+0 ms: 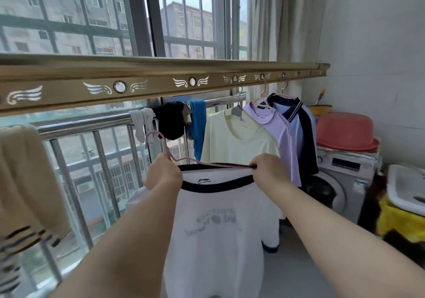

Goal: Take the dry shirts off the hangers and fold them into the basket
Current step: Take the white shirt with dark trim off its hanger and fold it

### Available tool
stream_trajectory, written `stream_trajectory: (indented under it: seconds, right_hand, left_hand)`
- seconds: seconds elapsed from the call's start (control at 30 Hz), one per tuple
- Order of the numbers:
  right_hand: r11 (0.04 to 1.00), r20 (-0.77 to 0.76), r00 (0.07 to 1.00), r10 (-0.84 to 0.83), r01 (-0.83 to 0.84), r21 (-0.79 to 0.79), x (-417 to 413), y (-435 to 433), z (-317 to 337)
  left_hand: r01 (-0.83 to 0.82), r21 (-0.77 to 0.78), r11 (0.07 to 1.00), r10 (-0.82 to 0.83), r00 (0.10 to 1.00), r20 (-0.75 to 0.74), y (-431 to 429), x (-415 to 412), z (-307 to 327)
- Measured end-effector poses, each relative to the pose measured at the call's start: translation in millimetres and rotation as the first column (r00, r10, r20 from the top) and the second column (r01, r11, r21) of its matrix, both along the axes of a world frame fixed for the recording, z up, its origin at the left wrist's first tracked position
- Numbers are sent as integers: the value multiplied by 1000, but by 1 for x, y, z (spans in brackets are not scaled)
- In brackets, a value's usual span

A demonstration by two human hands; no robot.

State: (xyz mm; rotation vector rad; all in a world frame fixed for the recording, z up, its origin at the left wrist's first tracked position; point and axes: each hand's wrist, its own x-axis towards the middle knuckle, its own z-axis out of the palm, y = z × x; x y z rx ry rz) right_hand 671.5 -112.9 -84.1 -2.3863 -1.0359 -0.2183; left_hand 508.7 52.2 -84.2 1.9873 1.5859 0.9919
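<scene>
A soft white shirt with a dark navy ribbed neckband is held up at near centre, below the gold metal rail that is pierced with round holes and wing shapes. The shirt hangs limp and smooth, its faint grey print seen reversed through the cloth. A thin pink hanger with a curved hook is seen at the neckline, off the rail. The left hand is raised, fingers curled round the neckband's left side and the hanger. The right hand is raised level with it, fingers pinching the neckband's right side. Both forearms are stretched forward. Farther right, a cream shirt, a lilac shirt and a blue-and-navy polo are hung from the rail.
</scene>
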Motion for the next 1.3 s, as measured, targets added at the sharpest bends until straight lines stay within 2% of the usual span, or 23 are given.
stream_trajectory:
  seconds: [0.07,0.13,0.23,0.33,0.4,0.47,0.6,0.67,0.77,0.9,1.1,1.3]
  right_hand:
    - [999,-73,997,-21,24,42,7,-9,-1]
    - [991,-260,965,-11,45,124,13,-16,-2]
    - [962,-611,786,97,84,261,13,-28,-8]
    - [965,-724,664,187,13,261,4,-29,-15]
    - [968,-700,681,216,-55,245,-4,-21,-16]
    - [969,-628,749,213,-78,235,-14,-14,-13]
    - [971,-529,838,132,-3,238,-20,-1,-5]
    - [978,-528,842,108,6,209,-24,5,-3]
    - [980,-526,840,136,-36,197,-35,15,-6]
    - [964,-502,835,227,-120,236,-48,26,-4]
    - [953,-495,824,275,-166,253,-44,40,-1]
    - [965,-517,822,239,-143,219,-45,58,-14]
  left_hand:
    - [-9,47,999,8,1000,26,-9,-3,4]
    - [-17,69,998,9,994,110,-19,-5,10]
    - [15,47,999,-27,962,270,-29,-8,20]
    - [140,117,983,-168,944,283,-36,-5,30]
    - [222,164,961,-259,929,264,-43,1,35]
    - [248,178,952,-295,899,323,-51,4,42]
    - [218,239,946,-304,849,431,-58,-4,65]
    - [245,289,926,-354,830,431,-60,-9,81]
    - [275,357,893,-396,857,331,-57,-14,97]
    - [204,377,904,-309,920,243,-36,-27,97]
    - [190,396,898,-321,900,296,-4,-46,95]
    - [196,481,855,-330,920,211,29,-49,94]
